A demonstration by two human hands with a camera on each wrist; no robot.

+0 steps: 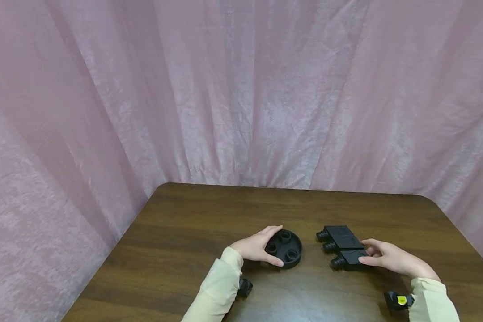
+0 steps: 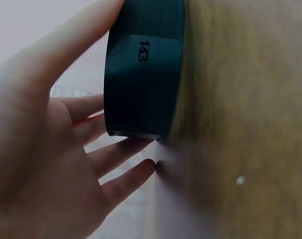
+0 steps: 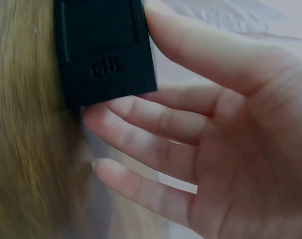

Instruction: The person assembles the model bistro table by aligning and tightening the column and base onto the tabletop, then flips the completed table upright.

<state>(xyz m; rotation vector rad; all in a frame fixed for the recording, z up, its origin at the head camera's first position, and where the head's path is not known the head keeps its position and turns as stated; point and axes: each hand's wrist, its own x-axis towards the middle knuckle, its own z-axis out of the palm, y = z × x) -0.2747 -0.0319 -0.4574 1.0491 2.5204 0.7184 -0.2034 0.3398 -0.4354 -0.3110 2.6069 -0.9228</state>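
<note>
In the head view my left hand (image 1: 252, 247) grips a round black plastic piece (image 1: 282, 249) with three ring-shaped sockets inside its raised rim. Its thumb lies along the near side, the fingers on the far side. The left wrist view shows the side wall of this round piece (image 2: 141, 89), marked with raised digits. To the right, my right hand (image 1: 400, 260) pinches the right end of a flat black block (image 1: 345, 239), thumb on one side and fingers on the other. Three round ribbed pegs (image 1: 329, 247) stick out from the block's left side, pointing toward the round piece. A gap separates the two pieces.
Both pieces are over a brown wooden table (image 1: 209, 210) with rounded far corners. Pink curtains (image 1: 241, 98) hang behind and beside it. A small black device (image 1: 245, 287) is at the left wrist, another black device (image 1: 395, 300) at the right wrist.
</note>
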